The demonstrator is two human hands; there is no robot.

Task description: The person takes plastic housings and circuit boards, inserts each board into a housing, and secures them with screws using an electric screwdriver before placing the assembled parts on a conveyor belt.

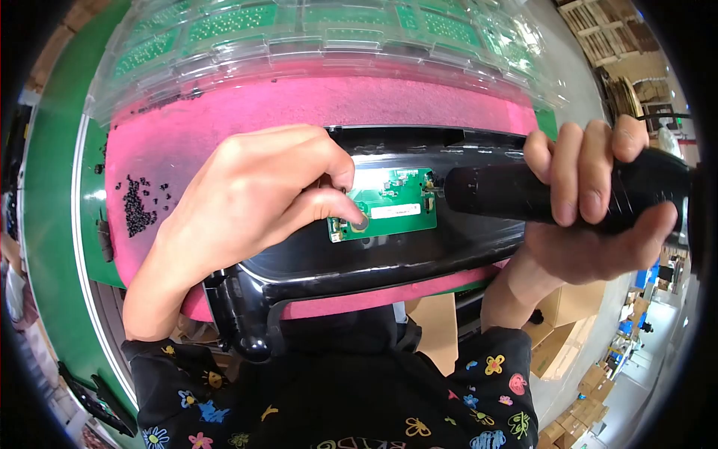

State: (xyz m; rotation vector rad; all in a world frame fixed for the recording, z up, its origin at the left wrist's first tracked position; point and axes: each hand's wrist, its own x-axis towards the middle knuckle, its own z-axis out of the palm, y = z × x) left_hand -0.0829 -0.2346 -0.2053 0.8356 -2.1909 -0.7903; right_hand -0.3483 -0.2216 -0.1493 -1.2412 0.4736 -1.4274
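Observation:
A green circuit board [385, 196] with a white label lies in a long, glossy black plastic housing [321, 262]. At the board's left end is my left hand [258, 191], its fingers curled and its thumb touching the board's surface. Whatever sits between those fingers, if anything, is hidden. My right hand [591, 187] is wrapped round a black electric screwdriver [497, 193] held nearly level. Its tip points left and meets the board's right edge, beside a small connector; a screw there is too small to make out.
A pink mat [299, 97] lies under the housing. Small black parts [138, 209] are heaped on its left side. Clear plastic trays [314, 45] with several green boards stand along the back. Cardboard boxes [568, 322] are on the floor at the right.

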